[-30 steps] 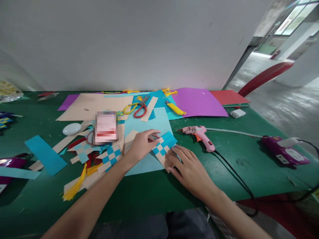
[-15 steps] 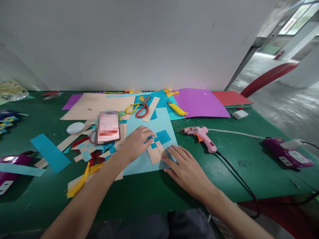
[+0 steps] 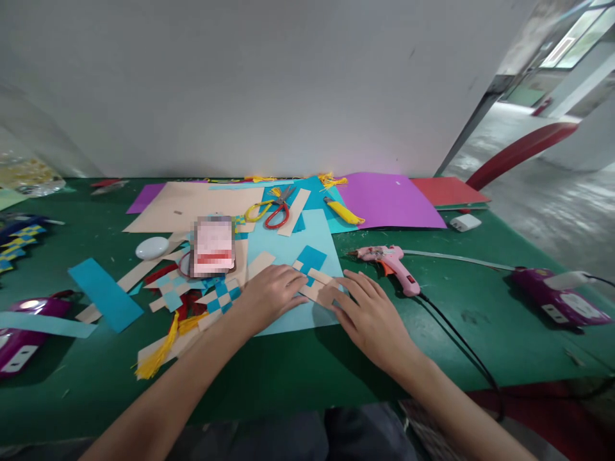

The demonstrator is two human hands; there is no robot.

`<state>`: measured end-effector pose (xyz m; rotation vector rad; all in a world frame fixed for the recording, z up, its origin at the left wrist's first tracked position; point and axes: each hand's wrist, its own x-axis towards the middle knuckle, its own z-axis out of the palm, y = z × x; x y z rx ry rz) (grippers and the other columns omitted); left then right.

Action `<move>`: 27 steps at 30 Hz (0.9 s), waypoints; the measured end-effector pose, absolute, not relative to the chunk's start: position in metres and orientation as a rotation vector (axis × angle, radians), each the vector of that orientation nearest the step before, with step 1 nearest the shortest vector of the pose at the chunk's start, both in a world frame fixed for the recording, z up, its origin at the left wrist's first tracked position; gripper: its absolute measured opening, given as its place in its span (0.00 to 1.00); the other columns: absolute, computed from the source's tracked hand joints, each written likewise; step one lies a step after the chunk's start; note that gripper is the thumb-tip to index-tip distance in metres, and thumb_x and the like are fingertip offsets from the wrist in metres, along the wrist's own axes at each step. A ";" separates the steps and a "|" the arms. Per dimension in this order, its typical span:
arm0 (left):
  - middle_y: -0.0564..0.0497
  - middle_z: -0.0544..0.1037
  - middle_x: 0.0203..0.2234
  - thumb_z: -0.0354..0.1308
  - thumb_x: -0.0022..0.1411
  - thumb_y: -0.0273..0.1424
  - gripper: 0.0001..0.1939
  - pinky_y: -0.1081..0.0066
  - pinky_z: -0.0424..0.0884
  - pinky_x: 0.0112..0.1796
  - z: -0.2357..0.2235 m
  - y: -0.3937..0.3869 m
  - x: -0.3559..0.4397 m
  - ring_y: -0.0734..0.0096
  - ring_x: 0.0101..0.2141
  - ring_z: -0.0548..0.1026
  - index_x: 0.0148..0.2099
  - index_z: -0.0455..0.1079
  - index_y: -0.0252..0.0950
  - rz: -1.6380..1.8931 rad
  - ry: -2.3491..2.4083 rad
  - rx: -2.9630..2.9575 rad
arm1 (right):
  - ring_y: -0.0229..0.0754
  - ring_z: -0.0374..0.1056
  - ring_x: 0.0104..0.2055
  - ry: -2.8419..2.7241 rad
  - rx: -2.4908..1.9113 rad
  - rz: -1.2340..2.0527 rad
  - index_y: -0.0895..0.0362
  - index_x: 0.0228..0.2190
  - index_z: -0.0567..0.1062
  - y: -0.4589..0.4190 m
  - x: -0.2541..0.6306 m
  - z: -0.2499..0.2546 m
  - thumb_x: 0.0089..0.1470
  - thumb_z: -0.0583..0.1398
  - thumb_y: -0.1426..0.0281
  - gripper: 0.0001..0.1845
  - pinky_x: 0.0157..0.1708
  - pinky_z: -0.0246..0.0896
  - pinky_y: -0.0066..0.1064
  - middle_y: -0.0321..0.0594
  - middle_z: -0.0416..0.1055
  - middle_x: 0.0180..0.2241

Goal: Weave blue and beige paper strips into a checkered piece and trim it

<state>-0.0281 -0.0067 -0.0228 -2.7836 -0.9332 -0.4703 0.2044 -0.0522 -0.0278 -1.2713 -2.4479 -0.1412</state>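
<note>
A small weave of tan and blue paper strips (image 3: 312, 276) lies on a light blue sheet (image 3: 293, 323) in front of me. At its left edge my left hand (image 3: 275, 291) is closed, thumb and fingertips on the strips. My right hand (image 3: 368, 306) pinches the tan ends on the right, its other fingers slightly apart. The fingertips hide parts of both edges. Beyond my left hand a loose tan strip (image 3: 261, 265) shows.
To the right lie a pink glue gun (image 3: 391, 259) with its cord and a purple power strip (image 3: 557, 298). Scissors (image 3: 276, 211) and a yellow cutter (image 3: 343, 211) lie behind. On the left are a phone (image 3: 214, 246), woven scraps (image 3: 173, 288) and a yellow tassel (image 3: 161, 352).
The paper weave has turned, its tan ends now pointing right instead of toward me. My left hand has come down to its left edge; my right hand has moved slightly right.
</note>
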 end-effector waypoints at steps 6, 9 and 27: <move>0.45 0.78 0.38 0.52 0.67 0.34 0.11 0.61 0.72 0.41 -0.031 -0.005 -0.026 0.60 0.41 0.75 0.44 0.71 0.33 -0.543 -0.895 -2.704 | 0.51 0.59 0.57 -2.446 -1.277 -0.077 0.59 0.46 0.72 -0.053 0.195 -0.031 0.58 0.57 0.67 0.15 0.56 0.56 0.45 0.44 0.70 0.49; 0.46 0.79 0.38 0.52 0.67 0.33 0.10 0.62 0.72 0.42 -0.032 -0.005 -0.027 0.62 0.41 0.75 0.43 0.71 0.33 -0.573 -0.912 -2.712 | 0.51 0.60 0.56 -2.419 -1.290 -0.092 0.59 0.44 0.72 -0.051 0.193 -0.032 0.58 0.57 0.69 0.13 0.55 0.57 0.44 0.44 0.71 0.47; 0.45 0.79 0.34 0.49 0.67 0.30 0.10 0.63 0.71 0.40 -0.032 -0.012 -0.020 0.62 0.37 0.77 0.40 0.71 0.34 -0.540 -0.988 -2.641 | 0.50 0.63 0.50 -2.361 -1.320 -0.121 0.58 0.47 0.71 -0.041 0.190 -0.023 0.61 0.52 0.73 0.15 0.49 0.59 0.41 0.47 0.71 0.44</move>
